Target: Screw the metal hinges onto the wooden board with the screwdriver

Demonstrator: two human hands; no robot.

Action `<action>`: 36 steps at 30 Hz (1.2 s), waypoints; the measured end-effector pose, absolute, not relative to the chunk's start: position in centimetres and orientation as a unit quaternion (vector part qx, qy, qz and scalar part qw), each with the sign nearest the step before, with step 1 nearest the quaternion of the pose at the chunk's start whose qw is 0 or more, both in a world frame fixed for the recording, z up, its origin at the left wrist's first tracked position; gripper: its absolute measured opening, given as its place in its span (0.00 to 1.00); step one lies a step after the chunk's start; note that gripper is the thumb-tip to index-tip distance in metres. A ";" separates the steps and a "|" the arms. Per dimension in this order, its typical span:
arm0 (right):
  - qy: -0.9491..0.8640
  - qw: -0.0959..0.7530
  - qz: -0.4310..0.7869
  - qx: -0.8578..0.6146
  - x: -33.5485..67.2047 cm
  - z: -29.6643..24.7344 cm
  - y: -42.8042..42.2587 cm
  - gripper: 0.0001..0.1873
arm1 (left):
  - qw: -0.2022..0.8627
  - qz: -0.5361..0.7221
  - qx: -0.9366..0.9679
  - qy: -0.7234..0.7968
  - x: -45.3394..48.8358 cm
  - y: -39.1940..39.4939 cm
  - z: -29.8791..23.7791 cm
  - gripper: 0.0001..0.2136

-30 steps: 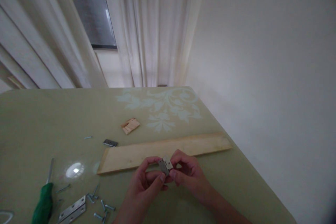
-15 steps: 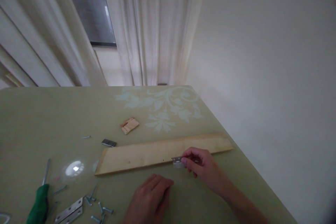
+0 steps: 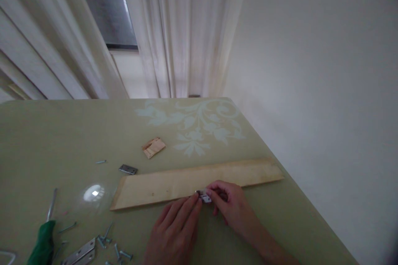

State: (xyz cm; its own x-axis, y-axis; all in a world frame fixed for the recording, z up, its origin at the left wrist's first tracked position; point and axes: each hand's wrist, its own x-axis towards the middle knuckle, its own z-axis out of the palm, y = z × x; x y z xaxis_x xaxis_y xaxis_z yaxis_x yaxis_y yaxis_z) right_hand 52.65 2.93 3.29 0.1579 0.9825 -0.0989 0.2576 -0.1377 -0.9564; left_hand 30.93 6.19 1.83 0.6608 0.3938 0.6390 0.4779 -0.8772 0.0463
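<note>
A small metal hinge (image 3: 204, 198) is at the front edge of a long, flat wooden board (image 3: 186, 180). My right hand (image 3: 228, 201) pinches the hinge's right end between thumb and fingers. From the left, my left hand (image 3: 178, 225) reaches in with its fingers stretched forward, and its fingertips close on the hinge's left end. They cover that end and a bit of the board's edge. Whether the hinge lies flush against the board cannot be made out.
Behind the board's left end lies a dark hinge (image 3: 128, 169), with a wood scrap (image 3: 154, 147) beyond it and a single screw (image 3: 101, 161) to its left. At front left are a green-handled screwdriver (image 3: 43, 240), a silver hinge (image 3: 81, 252) and several loose screws (image 3: 118, 251).
My left hand has moved forward from the table to the hinge, its fingers straightening. My right hand has shifted the hinge slightly left, against or close to the board's front edge.
</note>
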 end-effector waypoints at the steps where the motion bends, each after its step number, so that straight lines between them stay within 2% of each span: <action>1: -0.482 0.435 0.427 -0.630 52.5 3.0 2.9 0.17 | 0.062 -0.331 -0.912 -0.236 30.9 6.3 1.9 0.19; 4: -0.453 0.438 0.433 -0.645 52.2 2.2 2.8 0.21 | 0.066 -0.312 -0.919 -0.232 30.7 6.4 1.6 0.20; 8: -0.453 0.438 0.426 -0.649 51.9 1.7 2.6 0.21 | 0.080 -0.297 -0.924 -0.226 30.4 6.4 1.1 0.20; 14: -0.507 0.421 0.378 -0.651 52.1 2.0 2.0 0.09 | 0.071 -0.290 -0.924 -0.240 30.4 6.3 1.0 0.20; 18: -0.577 0.376 0.304 -0.658 52.2 1.8 1.7 0.16 | 0.066 -0.279 -0.925 -0.249 30.3 6.5 0.9 0.20; 23: -0.702 0.295 0.087 -0.642 52.1 1.3 1.2 0.11 | 0.049 -0.291 -0.919 -0.262 30.8 6.8 1.3 0.22; 26: -0.730 0.257 -0.001 -0.634 52.1 1.5 1.2 0.09 | 0.028 -0.286 -0.917 -0.278 31.1 7.0 1.4 0.21; 32: -0.747 0.246 -0.063 -0.615 52.0 2.1 1.5 0.08 | -0.023 -0.267 -0.913 -0.308 31.2 7.8 1.1 0.15; 36: -0.745 0.273 -0.070 -0.604 52.0 2.1 1.7 0.09 | -0.009 -0.237 -0.929 -0.285 31.4 8.6 2.1 0.13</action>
State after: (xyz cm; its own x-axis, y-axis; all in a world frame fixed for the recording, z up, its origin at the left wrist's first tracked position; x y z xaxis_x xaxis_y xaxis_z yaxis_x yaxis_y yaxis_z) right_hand 52.04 1.70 2.12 -0.1204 0.8627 0.4912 0.9389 0.2596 -0.2258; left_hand 31.37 8.60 2.10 0.7245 0.5345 0.4353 0.5256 -0.8369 0.1528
